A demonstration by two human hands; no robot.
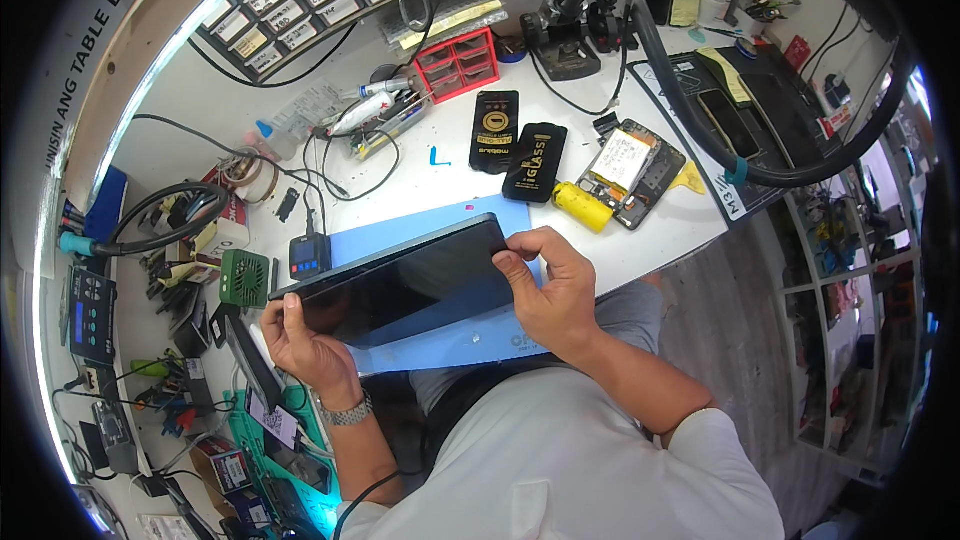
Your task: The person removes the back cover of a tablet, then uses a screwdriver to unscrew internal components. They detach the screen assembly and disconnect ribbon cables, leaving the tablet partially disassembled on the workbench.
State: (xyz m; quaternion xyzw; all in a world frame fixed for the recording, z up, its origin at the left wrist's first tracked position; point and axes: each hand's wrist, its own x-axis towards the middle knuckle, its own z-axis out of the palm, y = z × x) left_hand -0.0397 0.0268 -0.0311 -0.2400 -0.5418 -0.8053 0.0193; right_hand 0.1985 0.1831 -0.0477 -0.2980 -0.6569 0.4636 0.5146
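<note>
I hold a dark tablet point(410, 285) tilted up above a blue work mat point(450, 348), its black glassy side toward me. At its lower left corner my left hand point(305, 340) grips the edge, thumb on the rim; a metal watch is on that wrist. My right hand point(550, 285) pinches the opposite end, thumb on the front and fingers behind. Just beyond the tablet's left part stands a small black device with a blue display point(310, 255), a cable running into it.
Two black flat packs point(535, 162) lie beyond the mat. Right of them rests an opened device with a white battery point(625, 160) beside a yellow roll point(583, 207). A red drawer box point(457, 66) stands at the back. A thick black hose point(690, 130) arches over the right side.
</note>
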